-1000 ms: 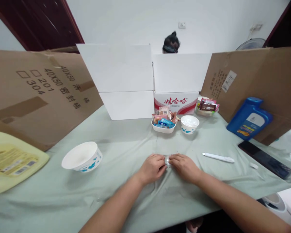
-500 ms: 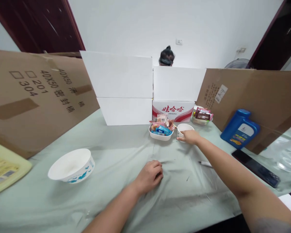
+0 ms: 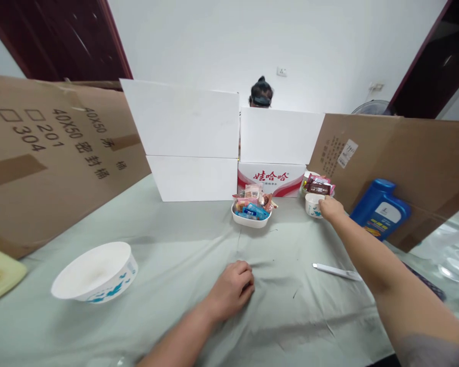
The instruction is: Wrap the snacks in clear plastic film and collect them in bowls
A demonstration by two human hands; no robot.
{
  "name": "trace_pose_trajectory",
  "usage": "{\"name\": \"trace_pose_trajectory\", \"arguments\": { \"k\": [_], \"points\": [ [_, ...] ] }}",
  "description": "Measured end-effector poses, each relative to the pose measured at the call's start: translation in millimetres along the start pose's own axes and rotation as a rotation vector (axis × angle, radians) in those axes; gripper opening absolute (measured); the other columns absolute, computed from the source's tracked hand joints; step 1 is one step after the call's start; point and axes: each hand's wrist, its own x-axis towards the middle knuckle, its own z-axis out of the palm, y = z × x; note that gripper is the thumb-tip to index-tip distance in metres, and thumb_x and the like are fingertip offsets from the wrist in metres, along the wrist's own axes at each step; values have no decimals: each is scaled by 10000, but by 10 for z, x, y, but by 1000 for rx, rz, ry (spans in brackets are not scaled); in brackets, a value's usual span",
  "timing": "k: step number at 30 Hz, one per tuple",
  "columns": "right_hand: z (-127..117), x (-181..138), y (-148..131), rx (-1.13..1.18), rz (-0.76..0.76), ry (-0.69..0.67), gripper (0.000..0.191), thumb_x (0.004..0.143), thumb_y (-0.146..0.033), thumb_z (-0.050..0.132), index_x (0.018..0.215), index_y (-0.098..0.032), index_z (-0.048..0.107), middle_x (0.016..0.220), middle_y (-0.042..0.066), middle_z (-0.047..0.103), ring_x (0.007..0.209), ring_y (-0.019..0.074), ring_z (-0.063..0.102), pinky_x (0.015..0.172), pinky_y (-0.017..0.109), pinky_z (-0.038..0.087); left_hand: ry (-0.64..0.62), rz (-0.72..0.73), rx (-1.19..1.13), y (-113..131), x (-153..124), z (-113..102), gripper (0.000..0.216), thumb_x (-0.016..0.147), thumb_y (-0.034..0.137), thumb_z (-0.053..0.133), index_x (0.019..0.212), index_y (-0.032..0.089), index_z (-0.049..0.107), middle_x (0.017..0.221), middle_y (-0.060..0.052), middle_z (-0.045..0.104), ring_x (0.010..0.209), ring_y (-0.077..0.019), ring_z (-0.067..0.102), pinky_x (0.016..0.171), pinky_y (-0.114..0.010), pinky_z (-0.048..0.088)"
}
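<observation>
My right hand reaches far forward and grips the rim of a small white paper bowl with a blue pattern. That bowl stands just in front of a clear round tub heaped with wrapped snacks. My left hand rests on the table, its fingers curled in, with nothing visible in them. Beyond the left hand sits a white oval dish filled with packaged snacks in pink, brown and blue wrappers.
At left stands a large white paper bowl, beside a yellow container. On the right are a white pen-like stick, a phone and a blue bottle. Cardboard and white panels border the table; a person's head shows behind.
My right hand has moved the small bowl rightward, away from the oval dish, to the front of the snack tub. My left hand stays in place on the table. The view has shifted slightly.
</observation>
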Motion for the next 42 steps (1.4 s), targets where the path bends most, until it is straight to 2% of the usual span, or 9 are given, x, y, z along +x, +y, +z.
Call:
{"name": "trace_pose_trajectory", "arguments": {
  "k": [10, 14, 17, 20, 22, 26, 34, 38, 42],
  "points": [
    [127, 202, -36, 132, 168, 92, 389, 892, -134, 383, 1217, -65, 586, 1145, 238, 561, 1060, 281, 564, 829, 359, 437, -2, -20, 16, 8, 8, -1, 96, 765, 112, 554, 790, 202, 578, 932, -57, 601, 904, -207, 545, 792, -334, 442],
    [69, 60, -201, 177, 185, 236, 449, 888, -113, 338, 1306, -25, 476, 1365, 329, 374, 1123, 365, 504, 861, 481, 404, -1, -22, 18, -4, 8, 12, 88, 765, 117, 568, 787, 202, 584, 930, -54, 602, 903, -204, 543, 802, -339, 440],
    [6, -98, -501, 215, 6, 314, 442, 877, -118, 385, 1305, -61, 480, 1426, 293, 337, 1222, 391, 401, 934, 531, 346, -6, -23, 28, -13, 6, 16, 93, 762, 113, 573, 789, 201, 585, 943, -50, 604, 911, -202, 544, 802, -338, 437],
    [-7, -293, -924, 273, -332, 286, 332, 864, -187, 506, 1184, -172, 592, 1282, 150, 536, 1171, 273, 459, 983, 398, 356, -12, -17, 19, -13, 6, 11, 91, 764, 119, 579, 802, 201, 592, 954, -51, 602, 918, -200, 545, 808, -332, 436],
    [22, -426, -1199, 312, -512, 263, 266, 851, -290, 588, 1107, -228, 624, 1203, 74, 589, 1133, 219, 489, 984, 327, 369, -14, -16, 12, -11, 9, 7, 84, 765, 124, 587, 803, 198, 595, 953, -51, 601, 916, -200, 546, 807, -329, 437],
    [82, -590, -1498, 378, -573, 284, 242, 904, -324, 544, 1096, -186, 592, 1207, 103, 583, 1148, 216, 488, 977, 347, 388, -11, -21, 6, -18, 10, 12, 90, 759, 108, 594, 793, 191, 594, 948, -49, 602, 914, -198, 552, 815, -327, 436],
    [-83, -715, -1435, 342, -617, 183, 265, 884, -327, 598, 1123, -221, 556, 1230, 58, 602, 1095, 182, 568, 846, 266, 450, -4, -3, 12, -37, 6, 20, 101, 766, 97, 557, 785, 193, 584, 907, -39, 591, 878, -186, 549, 789, -303, 439],
    [-119, -934, -1408, 277, -573, 150, 245, 912, -391, 546, 1075, -212, 586, 1230, 84, 599, 1099, 216, 573, 806, 270, 455, -14, -8, -4, -29, -5, -3, 111, 760, 95, 546, 783, 196, 588, 925, -41, 598, 894, -186, 551, 810, -303, 438],
    [-73, -1246, -1171, 197, -491, 118, 279, 959, -379, 435, 1074, -178, 590, 1172, 127, 615, 1031, 237, 601, 796, 295, 455, -22, -9, -11, -29, -17, -9, 107, 761, 101, 550, 779, 197, 593, 944, -44, 606, 924, -192, 556, 848, -316, 437]
  ]
}}
